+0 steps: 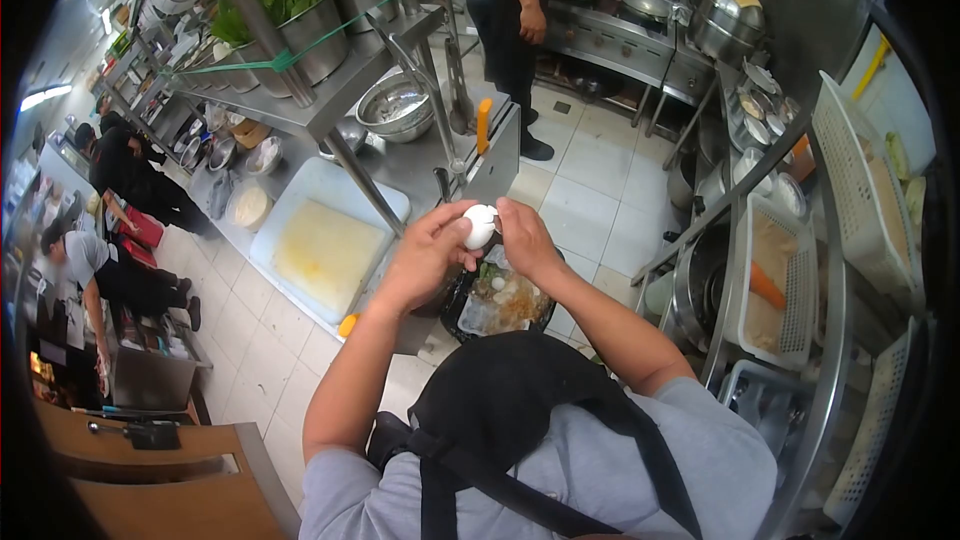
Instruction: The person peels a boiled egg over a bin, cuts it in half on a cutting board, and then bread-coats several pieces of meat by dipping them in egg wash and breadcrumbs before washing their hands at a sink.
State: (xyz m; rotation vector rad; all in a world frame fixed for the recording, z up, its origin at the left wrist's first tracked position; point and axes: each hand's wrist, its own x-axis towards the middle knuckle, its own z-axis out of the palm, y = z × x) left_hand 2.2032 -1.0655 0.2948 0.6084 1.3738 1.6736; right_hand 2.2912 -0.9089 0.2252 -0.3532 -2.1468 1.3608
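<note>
A white egg (479, 231) is held up in front of me, with a cracked, jagged bit of shell near its top. My left hand (432, 252) wraps its fingers round the egg from the left. From the other side, my right hand (526, 244) pinches at the shell on the egg's upper right edge. Below both hands stands a black bin (549, 318) lined with a bag, holding mixed food scraps and pale pieces. The underside of the egg is partly hidden by my left fingers.
Left of me, a cutting board (325, 258) lies in a white tray on the steel counter (225, 208). A metal bowl (396, 108) and an orange-handled tool (484, 126) are beyond. Racks with a perforated basket (804, 290) flank my right. A person (500, 30) stands by the stove.
</note>
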